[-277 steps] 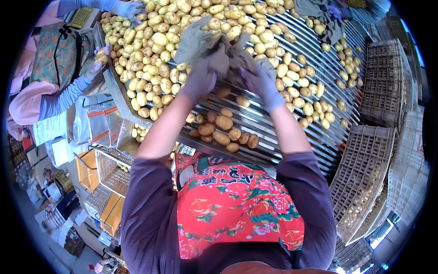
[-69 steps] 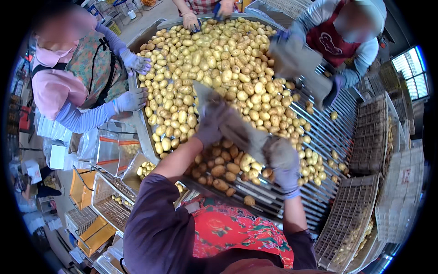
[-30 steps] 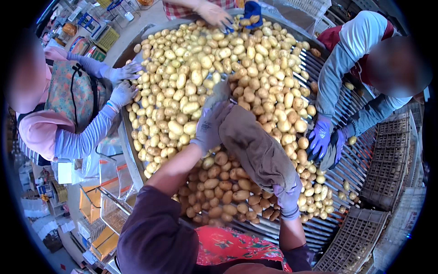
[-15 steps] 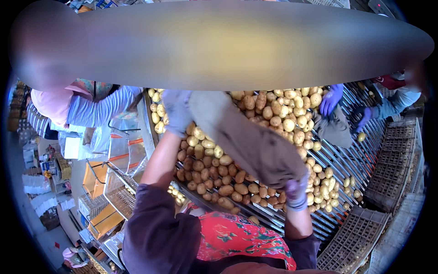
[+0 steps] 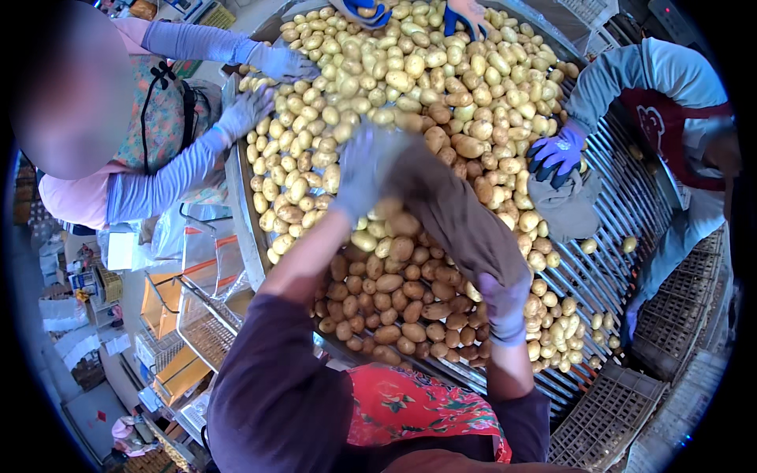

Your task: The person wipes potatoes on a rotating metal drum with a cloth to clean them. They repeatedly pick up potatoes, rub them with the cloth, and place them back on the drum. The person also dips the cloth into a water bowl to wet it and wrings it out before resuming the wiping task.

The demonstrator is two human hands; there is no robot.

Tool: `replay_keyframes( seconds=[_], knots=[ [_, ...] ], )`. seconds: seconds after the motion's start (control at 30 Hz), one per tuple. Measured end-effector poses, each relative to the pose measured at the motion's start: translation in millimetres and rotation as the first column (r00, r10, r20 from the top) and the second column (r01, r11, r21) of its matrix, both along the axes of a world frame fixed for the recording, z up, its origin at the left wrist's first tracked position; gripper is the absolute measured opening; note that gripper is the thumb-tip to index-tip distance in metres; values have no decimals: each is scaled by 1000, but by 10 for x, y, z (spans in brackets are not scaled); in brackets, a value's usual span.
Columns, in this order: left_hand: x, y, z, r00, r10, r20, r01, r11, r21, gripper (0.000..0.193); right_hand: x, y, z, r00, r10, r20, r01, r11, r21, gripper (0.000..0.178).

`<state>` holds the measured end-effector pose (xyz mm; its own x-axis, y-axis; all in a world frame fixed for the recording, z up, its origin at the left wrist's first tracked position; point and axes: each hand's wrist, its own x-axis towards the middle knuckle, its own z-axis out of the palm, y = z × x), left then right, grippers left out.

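Observation:
A long brown cloth (image 5: 465,213) is stretched between my two gloved hands, slanting over the potatoes (image 5: 386,296). My right hand (image 5: 505,303), in a purple and grey glove, is closed on its near right end. At the far left end my left hand (image 5: 363,169), in a grey glove, is closed on the cloth, blurred by motion. Brown-skinned potatoes lie heaped below the cloth, while paler yellow ones (image 5: 402,79) spread beyond it. Part of the heap is hidden by the cloth and my arms.
The potatoes lie on a metal roller conveyor (image 5: 607,197). A person at left rests gloved hands (image 5: 251,110) by the heap. Another at right has a purple-gloved hand (image 5: 560,154) on a grey cloth (image 5: 564,205). Blue-gloved hands (image 5: 461,22) work opposite. Plastic crates (image 5: 607,410) stand at right.
My left hand has moved right with its end of the cloth, across the potatoes. My right hand has shifted slightly nearer me. More brown potatoes are heaped below the cloth.

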<state>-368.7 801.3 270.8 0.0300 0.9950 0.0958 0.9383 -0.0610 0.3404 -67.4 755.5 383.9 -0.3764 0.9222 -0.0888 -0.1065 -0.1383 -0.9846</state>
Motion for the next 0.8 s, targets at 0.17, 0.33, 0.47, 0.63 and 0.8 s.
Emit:
replay_keyframes(
  seconds=[0.17,0.33,0.47,0.63,0.8],
  knots=[
    [57,-390,-148,987,24,-159,-8,995,101,75,131,-259,236,997,-30,-73,24,997,-79,76],
    [95,642,-17,982,87,-168,-127,960,-249,72,-109,-572,-45,998,-26,59,20,994,104,52],
    [495,211,115,914,-89,395,121,991,-58,56,523,-284,477,917,-227,330,50,883,468,39],
    [1169,24,332,963,-268,33,255,941,222,56,832,-230,-63,781,-356,512,107,886,452,56],
    [1290,1001,-232,918,-133,-373,224,951,212,61,500,209,-1146,411,-545,730,-186,734,653,90]
  ],
)
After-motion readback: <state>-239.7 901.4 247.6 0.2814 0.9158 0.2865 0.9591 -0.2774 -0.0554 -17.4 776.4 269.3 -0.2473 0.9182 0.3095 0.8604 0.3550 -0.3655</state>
